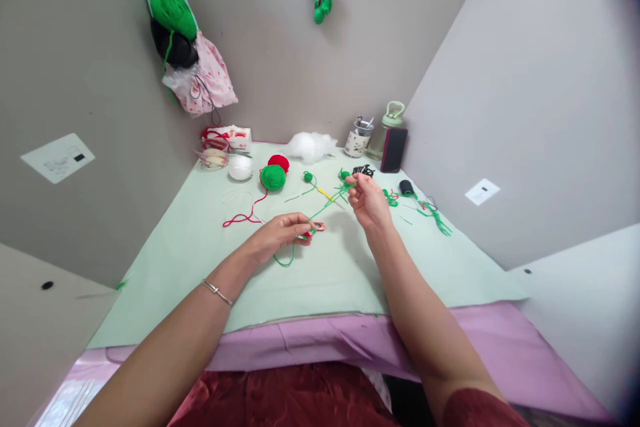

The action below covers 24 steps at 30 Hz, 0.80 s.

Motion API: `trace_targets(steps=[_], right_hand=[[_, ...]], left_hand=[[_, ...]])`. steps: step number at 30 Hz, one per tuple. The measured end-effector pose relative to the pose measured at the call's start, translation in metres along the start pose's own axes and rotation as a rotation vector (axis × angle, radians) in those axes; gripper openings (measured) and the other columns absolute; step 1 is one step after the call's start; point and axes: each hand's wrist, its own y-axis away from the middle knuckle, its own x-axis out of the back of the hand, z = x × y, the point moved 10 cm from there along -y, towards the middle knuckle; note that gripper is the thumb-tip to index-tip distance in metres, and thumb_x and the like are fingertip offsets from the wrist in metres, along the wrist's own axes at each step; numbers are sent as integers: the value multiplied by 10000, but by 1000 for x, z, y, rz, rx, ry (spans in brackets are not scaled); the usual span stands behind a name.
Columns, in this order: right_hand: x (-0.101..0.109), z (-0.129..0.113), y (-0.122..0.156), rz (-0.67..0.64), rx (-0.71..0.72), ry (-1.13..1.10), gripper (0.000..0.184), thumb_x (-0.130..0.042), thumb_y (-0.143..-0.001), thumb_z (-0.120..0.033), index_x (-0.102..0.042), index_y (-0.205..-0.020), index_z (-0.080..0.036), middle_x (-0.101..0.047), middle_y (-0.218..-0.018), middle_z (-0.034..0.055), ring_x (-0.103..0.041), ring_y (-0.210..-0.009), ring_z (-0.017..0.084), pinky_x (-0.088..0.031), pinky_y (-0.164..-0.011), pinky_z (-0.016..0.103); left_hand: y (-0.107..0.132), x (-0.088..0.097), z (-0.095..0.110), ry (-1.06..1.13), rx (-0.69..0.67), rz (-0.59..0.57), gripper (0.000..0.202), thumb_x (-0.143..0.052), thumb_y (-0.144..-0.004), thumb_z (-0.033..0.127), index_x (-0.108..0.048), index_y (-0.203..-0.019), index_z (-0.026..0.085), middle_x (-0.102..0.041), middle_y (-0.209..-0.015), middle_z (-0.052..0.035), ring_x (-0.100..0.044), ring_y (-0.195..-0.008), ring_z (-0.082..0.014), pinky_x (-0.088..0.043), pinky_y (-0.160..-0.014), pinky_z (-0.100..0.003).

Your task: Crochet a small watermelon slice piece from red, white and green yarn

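My left hand (pixel 283 232) is closed around a small red and green yarn piece (pixel 309 234), mostly hidden by the fingers. Green yarn strands (pixel 327 204) stretch tight from it up to my right hand (pixel 369 201), whose fingertips pinch them. A loose green loop (pixel 285 263) hangs below my left hand onto the table. Just beyond the left fingertips lies an orange-pink looped handle (pixel 319 226), its other end covered. A yellow-handled crochet hook (pixel 326 194) rests behind the taut strands, near a small green ball (pixel 308 177).
Green (pixel 273 177), red (pixel 279 163) and white yarn balls (pixel 241 167) sit back left. White stuffing (pixel 311 146), a pen cup (pixel 359 139), a bottle (pixel 392 125) and a phone (pixel 394 150) line the back. Green scraps (pixel 436 215) lie right. A bag (pixel 213 73) hangs left.
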Motion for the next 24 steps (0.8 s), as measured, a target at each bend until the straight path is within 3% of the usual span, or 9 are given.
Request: trace_targets(steps=[4, 7, 10, 12, 15, 19, 24], right_hand=[[24, 6, -11, 106, 9, -13, 224, -748, -932, -372, -614, -874, -202, -750, -874, 9, -595, -583, 80, -489, -505, 194], [35, 14, -16, 155, 10, 6, 223, -675, -1004, -367, -675, -1091, -162, -734, -1071, 56, -698, -816, 145, -610, -708, 295], [42, 17, -19, 182, 18, 40, 348, -665, -1014, -379, -645, -1292, -170, -688, -1265, 96, -710, -1055, 227, -629, -890, 432], [46, 14, -21, 192, 37, 70, 354, -662, -1016, -381, -641, -1300, -171, -685, -1272, 97, -708, -1059, 229, -629, -894, 434], [47, 4, -23, 176, 86, 141, 299, -662, -1004, -440, -668, -1140, -174, -729, -1090, 65, -704, -843, 162, -615, -727, 320], [25, -2, -21, 43, 141, 335, 340, -745, -871, -534, -641, -934, -216, -749, -874, 42, -626, -608, 125, -509, -554, 255], [-25, 10, 4, -218, 224, 742, 220, -772, -820, -381, -686, -948, -224, -733, -968, 70, -645, -779, 194, -516, -714, 333]], left_hand=[[-3, 9, 1, 54, -14, 28, 317, -904, -758, 414, -741, -875, 168, -745, -886, -42, -684, -796, -163, -558, -879, -345], [-5, 18, 1, 70, -31, 49, 251, -820, -873, 381, -726, -941, 157, -730, -906, -30, -695, -843, -170, -577, -885, -360], [-6, 23, -2, 62, -25, 58, 251, -708, -981, 346, -700, -1133, 147, -725, -1112, -73, -709, -964, -212, -609, -871, -416], [-6, 24, -5, 55, -6, 61, 320, -682, -1001, 348, -667, -1258, 158, -697, -1247, -104, -706, -1044, -241, -618, -886, -450], [-6, 27, -6, 61, 8, 92, 370, -683, -1000, 355, -647, -1318, 169, -676, -1313, -117, -697, -1098, -260, -613, -919, -473], [-6, 41, -4, 98, -17, 197, 385, -681, -1000, 359, -639, -1334, 174, -666, -1336, -121, -691, -1119, -267, -609, -932, -483], [-3, 70, 3, 168, -103, 374, 397, -679, -1001, 363, -632, -1348, 177, -660, -1349, -123, -688, -1129, -271, -607, -938, -489]])
